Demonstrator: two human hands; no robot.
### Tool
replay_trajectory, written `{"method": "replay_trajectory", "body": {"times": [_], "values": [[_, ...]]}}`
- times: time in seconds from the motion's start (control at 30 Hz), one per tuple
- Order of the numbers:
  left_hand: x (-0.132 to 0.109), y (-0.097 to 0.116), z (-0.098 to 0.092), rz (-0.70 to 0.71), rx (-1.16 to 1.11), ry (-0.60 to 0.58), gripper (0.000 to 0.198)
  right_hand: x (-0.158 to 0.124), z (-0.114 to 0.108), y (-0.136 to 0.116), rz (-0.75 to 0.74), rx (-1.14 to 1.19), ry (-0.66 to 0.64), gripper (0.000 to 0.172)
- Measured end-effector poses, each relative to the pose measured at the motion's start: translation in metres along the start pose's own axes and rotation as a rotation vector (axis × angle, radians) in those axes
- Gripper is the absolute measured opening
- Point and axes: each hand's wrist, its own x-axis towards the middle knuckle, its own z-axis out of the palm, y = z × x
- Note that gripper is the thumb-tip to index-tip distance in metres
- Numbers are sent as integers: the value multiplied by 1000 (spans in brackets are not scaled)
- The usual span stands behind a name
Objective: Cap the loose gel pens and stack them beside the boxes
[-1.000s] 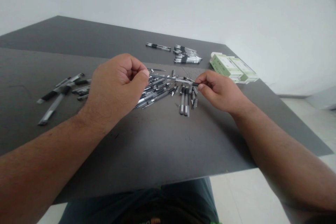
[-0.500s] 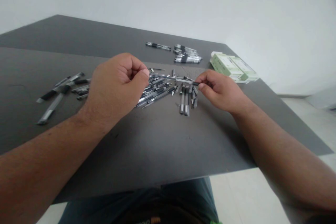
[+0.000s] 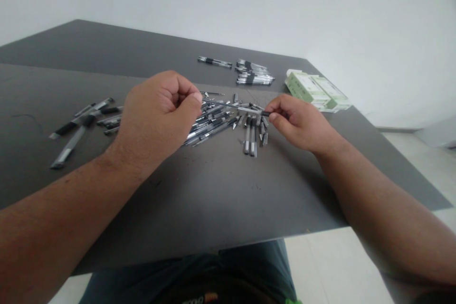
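My left hand (image 3: pixel 162 121) is closed, thumb and forefinger pinching one end of a thin dark pen refill (image 3: pixel 219 103). The refill's other end runs into a clear pen barrel (image 3: pixel 250 110). At the barrel's black grip, my right hand (image 3: pixel 301 123) pinches it between thumb and fingers. Both parts are in line, held above the table. Below them lies a loose pile of pen parts (image 3: pixel 213 126), partly hidden by my left hand. Two clear barrels with black grips (image 3: pixel 250 137) lie side by side near my right hand, with small pen pieces around them.
Bundled pens (image 3: pixel 253 73) lie farther back, with a few more pens (image 3: pixel 214 62) to their left. Green and white boxes (image 3: pixel 317 90) stand at the right. Capped pens (image 3: pixel 73 140) lie left of my arm on the dark table (image 3: pixel 213 199).
Hardly anything differs. Both hands keep their pinch on the refill and the barrel, in nearly the same place.
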Motion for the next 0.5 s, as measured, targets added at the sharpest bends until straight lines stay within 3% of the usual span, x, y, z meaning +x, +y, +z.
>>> {"method": "replay_trajectory", "body": {"times": [0.5], "values": [[-1, 5, -4, 24, 9, -35, 18, 0, 0, 1, -7, 6, -11, 11]]}}
